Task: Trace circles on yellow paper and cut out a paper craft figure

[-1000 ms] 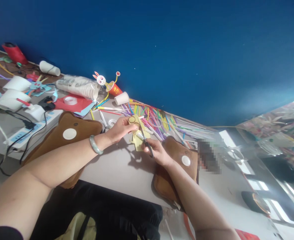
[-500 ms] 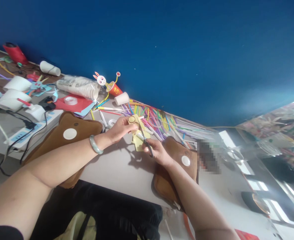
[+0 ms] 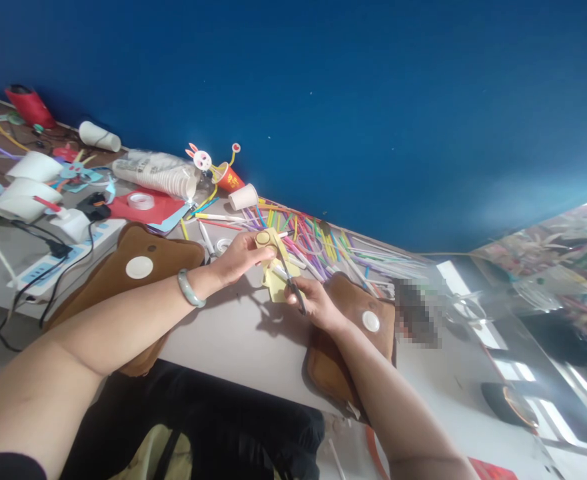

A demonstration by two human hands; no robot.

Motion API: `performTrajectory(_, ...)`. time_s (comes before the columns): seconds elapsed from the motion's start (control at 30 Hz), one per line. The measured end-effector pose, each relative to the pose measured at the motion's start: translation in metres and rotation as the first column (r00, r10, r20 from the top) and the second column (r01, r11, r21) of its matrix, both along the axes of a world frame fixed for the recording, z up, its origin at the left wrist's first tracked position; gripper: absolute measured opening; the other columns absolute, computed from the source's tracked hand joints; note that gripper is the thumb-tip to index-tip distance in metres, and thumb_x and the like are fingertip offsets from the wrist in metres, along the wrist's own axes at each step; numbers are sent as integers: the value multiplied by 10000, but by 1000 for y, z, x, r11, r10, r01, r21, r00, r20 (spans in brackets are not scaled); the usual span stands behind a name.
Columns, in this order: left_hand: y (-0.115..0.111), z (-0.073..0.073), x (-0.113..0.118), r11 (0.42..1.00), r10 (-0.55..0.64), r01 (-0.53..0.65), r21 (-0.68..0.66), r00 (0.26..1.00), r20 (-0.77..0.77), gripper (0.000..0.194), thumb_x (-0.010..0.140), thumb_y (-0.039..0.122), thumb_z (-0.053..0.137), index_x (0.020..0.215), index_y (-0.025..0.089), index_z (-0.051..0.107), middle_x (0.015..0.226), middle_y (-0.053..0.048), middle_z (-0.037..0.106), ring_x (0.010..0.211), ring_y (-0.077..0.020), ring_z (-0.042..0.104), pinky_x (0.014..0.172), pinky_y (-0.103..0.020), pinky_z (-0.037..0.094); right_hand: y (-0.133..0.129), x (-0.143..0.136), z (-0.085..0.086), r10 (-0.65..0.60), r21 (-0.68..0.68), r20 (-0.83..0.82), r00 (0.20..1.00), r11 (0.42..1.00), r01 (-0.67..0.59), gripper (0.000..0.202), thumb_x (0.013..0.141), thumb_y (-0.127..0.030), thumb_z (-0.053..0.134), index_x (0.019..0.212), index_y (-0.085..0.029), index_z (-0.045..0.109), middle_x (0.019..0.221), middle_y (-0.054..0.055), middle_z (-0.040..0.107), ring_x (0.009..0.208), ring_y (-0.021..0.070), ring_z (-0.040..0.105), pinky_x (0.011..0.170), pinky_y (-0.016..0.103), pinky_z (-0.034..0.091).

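Pinched in my left hand (image 3: 243, 257) is a piece of yellow paper (image 3: 277, 288) with round outlines drawn on it, held up above the table. My right hand (image 3: 314, 305) grips a pair of scissors (image 3: 297, 293) by the dark handles. The scissor blades point up and away, lying against the paper; whether they are closed on it I cannot tell. Part of the paper is hidden by my left fingers. Beyond my hands lies a heap of colourful straws (image 3: 318, 240).
Brown cushions lie left (image 3: 160, 257) and right (image 3: 373, 347) of my hands. Further left are a power strip (image 3: 38, 273) with cables, red paper (image 3: 158, 210) with a tape roll, and stacked paper cups (image 3: 158, 180). A red cup (image 3: 230, 179) leans by the blue wall (image 3: 323, 100).
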State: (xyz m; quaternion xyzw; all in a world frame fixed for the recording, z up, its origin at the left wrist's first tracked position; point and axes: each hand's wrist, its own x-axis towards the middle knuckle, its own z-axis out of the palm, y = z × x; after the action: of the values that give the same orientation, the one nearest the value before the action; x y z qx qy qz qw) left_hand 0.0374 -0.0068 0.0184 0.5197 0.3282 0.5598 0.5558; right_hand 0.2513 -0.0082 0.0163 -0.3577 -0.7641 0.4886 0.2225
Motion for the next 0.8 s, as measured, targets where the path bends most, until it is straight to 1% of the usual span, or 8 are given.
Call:
performTrajectory(0.17,0,-1,-1,1000,-11,11,23,1000,4,123,753,257,644,716,140,639,635,4,579,603,-104,511,570,-247,368,0,0,0,3,8,11,1000,1000,-3,627,719,-798,656,620,-197,504,572,-31,465,597,130,397,582,284,325)
performTrajectory(0.33,1,-1,-2,999,-27,27,28,999,16,135,753,255,643,684,145,603,621,7,583,600,-101,525,583,-238,405,1,0,0,9,43,19,1000,999,-10,635,733,-805,636,617,-197,495,567,-31,456,595,129,403,580,283,334)
performTrajectory(0.57,1,0,-3,995,-42,41,86,999,13,107,758,216,623,677,148,605,625,8,589,625,-104,540,646,-253,433,0,1,1,17,29,21,1000,999,-18,629,731,-805,638,624,-197,515,571,-25,480,591,133,418,570,282,340)
performTrajectory(0.67,2,-1,-4,994,-44,41,101,999,26,107,754,206,623,666,152,598,627,10,585,623,-101,529,646,-254,421,1,1,0,10,28,13,1000,1000,-11,613,733,-785,655,621,-198,516,570,-23,479,591,136,417,571,283,350)
performTrajectory(0.8,2,-1,-4,996,-30,29,81,1000,8,105,746,201,614,656,154,587,617,8,578,603,-96,489,584,-245,359,1,1,-1,-1,28,5,1000,1000,1,609,725,-776,670,615,-199,509,571,-20,478,594,140,414,573,286,353)
